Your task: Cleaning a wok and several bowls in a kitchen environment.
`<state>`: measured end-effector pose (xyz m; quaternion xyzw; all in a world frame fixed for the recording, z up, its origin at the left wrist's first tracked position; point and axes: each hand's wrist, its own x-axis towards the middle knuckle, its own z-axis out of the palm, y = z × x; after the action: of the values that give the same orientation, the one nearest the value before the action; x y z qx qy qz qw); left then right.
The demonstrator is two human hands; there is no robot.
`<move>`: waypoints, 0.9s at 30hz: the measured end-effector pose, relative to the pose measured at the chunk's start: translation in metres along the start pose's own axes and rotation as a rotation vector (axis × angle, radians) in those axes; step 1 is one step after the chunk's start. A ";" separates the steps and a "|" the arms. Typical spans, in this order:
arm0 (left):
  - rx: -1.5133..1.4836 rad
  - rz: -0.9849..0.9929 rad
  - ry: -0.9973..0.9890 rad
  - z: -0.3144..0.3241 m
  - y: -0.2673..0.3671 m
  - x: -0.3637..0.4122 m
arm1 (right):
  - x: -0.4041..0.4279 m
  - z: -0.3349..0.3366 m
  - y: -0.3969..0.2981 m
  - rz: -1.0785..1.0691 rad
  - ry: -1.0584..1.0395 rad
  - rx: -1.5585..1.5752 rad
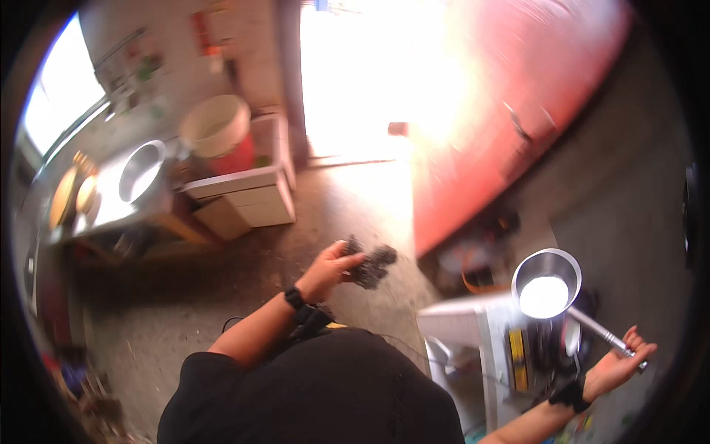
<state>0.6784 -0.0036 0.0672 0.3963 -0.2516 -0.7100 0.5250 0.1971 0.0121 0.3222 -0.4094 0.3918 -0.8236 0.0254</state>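
Observation:
My left hand (327, 272), with a dark watch at its wrist, grips a wad of dark grey scouring wool (370, 263) over the concrete floor. At the right, my right hand (620, 366) holds the metal handle of a round steel pan or ladle (547, 284). Its bowl is upright, away from my palm, and its inside shows a bright white area; whether that is glare or contents I cannot tell. The bowl hangs above the far end of a white table (496, 333), next to a yellow and black object (517, 361).
A white basin (241, 180) holding a red bucket with a cream tub (217, 126) on top stands at the left, beside a metal counter (113, 213) with a round steel bowl (142, 171). A red door (471, 166) stands near the bright doorway. Cables cross the floor.

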 end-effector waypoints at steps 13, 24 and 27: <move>-0.214 0.414 0.612 -0.191 0.086 -0.089 | -0.309 0.414 0.210 1.090 -0.519 0.525; -0.387 0.527 0.981 -0.235 0.044 -0.174 | -0.560 0.702 0.156 1.215 -0.568 0.806; -0.417 0.509 1.025 -0.228 0.043 -0.176 | -0.628 0.714 0.169 1.075 -0.703 0.685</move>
<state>0.9137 0.1620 0.0252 0.5039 0.0905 -0.3154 0.7990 1.0625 -0.3233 0.0546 -0.3698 0.2275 -0.5933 0.6778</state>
